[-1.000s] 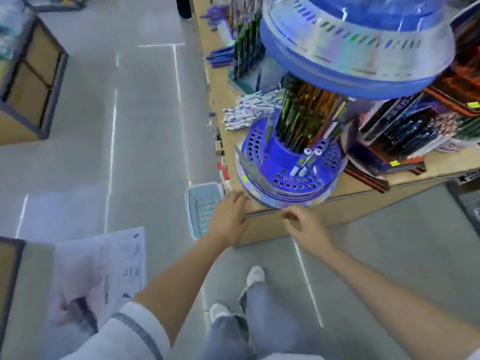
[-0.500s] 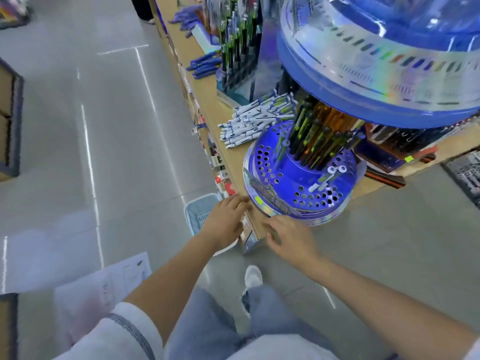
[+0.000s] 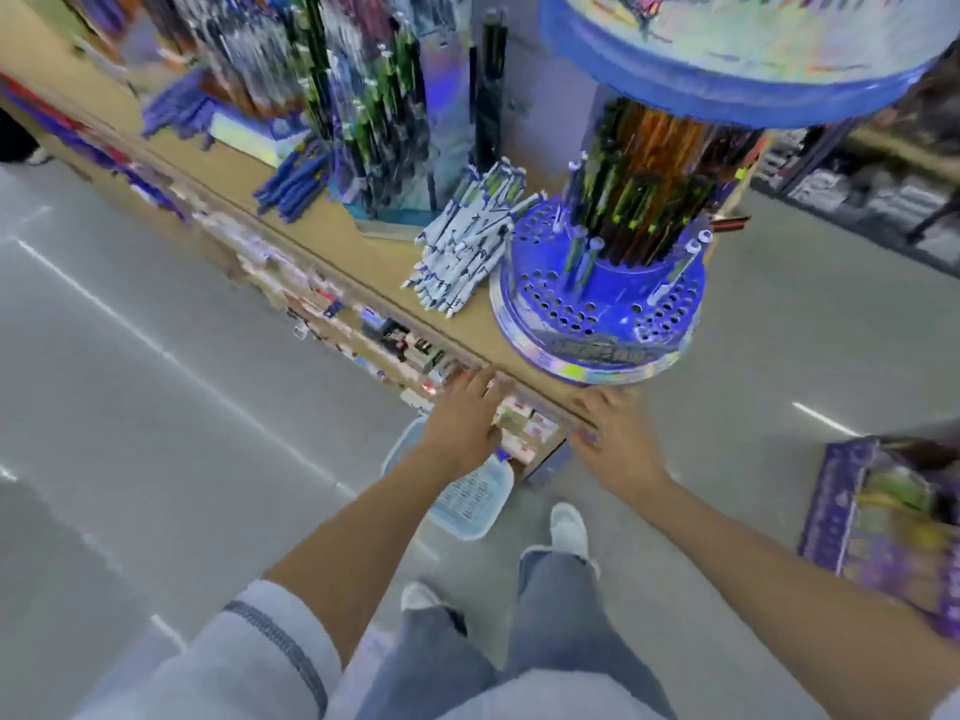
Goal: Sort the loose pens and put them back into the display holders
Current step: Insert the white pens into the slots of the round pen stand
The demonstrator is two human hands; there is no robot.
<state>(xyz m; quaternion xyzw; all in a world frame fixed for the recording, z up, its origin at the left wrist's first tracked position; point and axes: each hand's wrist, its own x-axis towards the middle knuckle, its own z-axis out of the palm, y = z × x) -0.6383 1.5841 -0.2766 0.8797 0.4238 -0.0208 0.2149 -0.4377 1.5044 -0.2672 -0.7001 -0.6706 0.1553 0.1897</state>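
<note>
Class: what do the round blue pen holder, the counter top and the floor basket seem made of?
The round blue pen holder: likely glossy moulded plastic, evenly punched holes and holographic foil rim. The counter top: matte tan board, perhaps laminate. The floor basket: pale plastic mesh.

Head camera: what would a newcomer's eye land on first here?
The round blue holder on the counter's near corner stands out: its outer holes are mostly empty, and dark pens crowd its middle. Just left of it lies a loose pile of white pens. Below, the left hand and right hand are at the counter edge, both empty.
</note>
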